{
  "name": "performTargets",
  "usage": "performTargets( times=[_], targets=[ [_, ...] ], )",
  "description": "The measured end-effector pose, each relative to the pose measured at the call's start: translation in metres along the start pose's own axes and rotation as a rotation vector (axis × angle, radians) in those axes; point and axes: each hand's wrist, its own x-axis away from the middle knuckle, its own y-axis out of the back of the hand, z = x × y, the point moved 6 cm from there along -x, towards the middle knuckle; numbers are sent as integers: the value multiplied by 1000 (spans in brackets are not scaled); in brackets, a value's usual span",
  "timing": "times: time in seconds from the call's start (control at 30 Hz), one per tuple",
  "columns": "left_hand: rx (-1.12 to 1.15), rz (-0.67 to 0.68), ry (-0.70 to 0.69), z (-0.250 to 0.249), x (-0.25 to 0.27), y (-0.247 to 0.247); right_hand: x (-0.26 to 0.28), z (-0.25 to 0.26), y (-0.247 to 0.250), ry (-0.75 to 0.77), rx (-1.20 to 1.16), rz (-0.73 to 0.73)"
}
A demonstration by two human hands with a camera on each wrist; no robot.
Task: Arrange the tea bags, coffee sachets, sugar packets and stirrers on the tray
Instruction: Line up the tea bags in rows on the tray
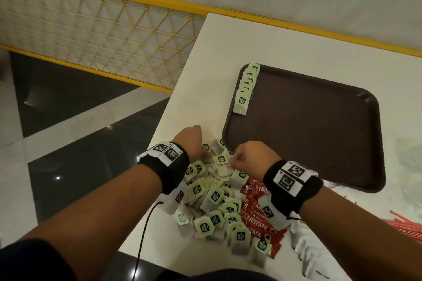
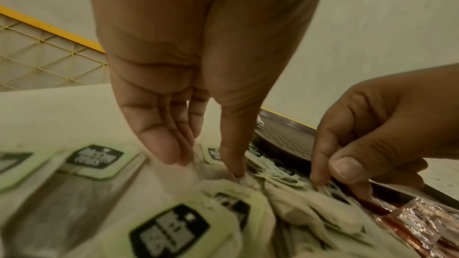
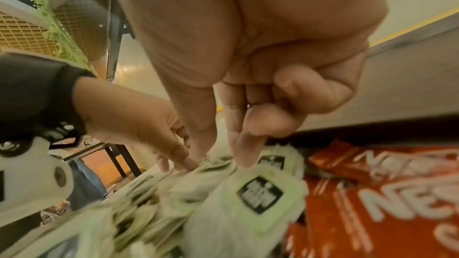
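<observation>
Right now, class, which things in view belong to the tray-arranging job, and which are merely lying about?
Part of the job:
- brown tray
- row of tea bags along the tray's left edge
- loose tea bag pile
- red coffee sachets
- white packets, likely sugar
- red stirrers
- left hand, right hand, both in the pile

Lying about:
- black cable
- yellow mesh railing

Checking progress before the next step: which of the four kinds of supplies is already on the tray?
Only the tea bags: a row of green-tagged ones lines the tray's left edge. The red coffee sachets, white packets and red stirrers are on the table.
</observation>
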Motion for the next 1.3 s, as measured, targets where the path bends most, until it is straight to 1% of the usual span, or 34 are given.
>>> performTargets(
  times=[0.07, 0.17, 0.23, 0.3, 0.4, 0.53, 0.67, 0.77, 0.87, 0.93, 1.07, 1.2, 1.3],
  targets=[
    [42, -19, 16, -2, 1, 0, 0, 5, -9, -37, 45, -23],
    [97, -28, 47, 0, 4, -1, 4, 13, -18, -49, 120, -87],
    [121, -27, 57, 2, 6, -2, 3, 14, -21, -59, 112, -106],
    [118, -25, 44, 2, 7, -2, 1, 13, -24, -75, 72, -92],
    [105, -22, 22, 1, 9, -2, 0, 12, -24, -85, -9, -77],
    [124, -37, -7, -1, 12, -2, 2, 8, -22, -62, -185, -123],
    [213, -30, -39, -1, 15, -3, 5, 0, -19, -60, -411, -142],
    [292, -36, -40, 4, 14, -4, 6, -7, -8, -58, -645, -150],
    [355, -47, -54, 10, 12, 0, 0, -18, 11, -84, -872, -213],
    [387, -67, -69, 12, 9, 8, -10, -28, 24, -118, -959, -278],
    [432, -100, -91, 12, 3, 28, -40, -46, 45, -163, -1003, -413],
    [553, -124, -102, 9, -5, 43, -68, -52, 50, -191, -988, -454],
    [627, -149, -114, 2, -12, 51, -83, -54, 47, -227, -974, -454]
  ],
)
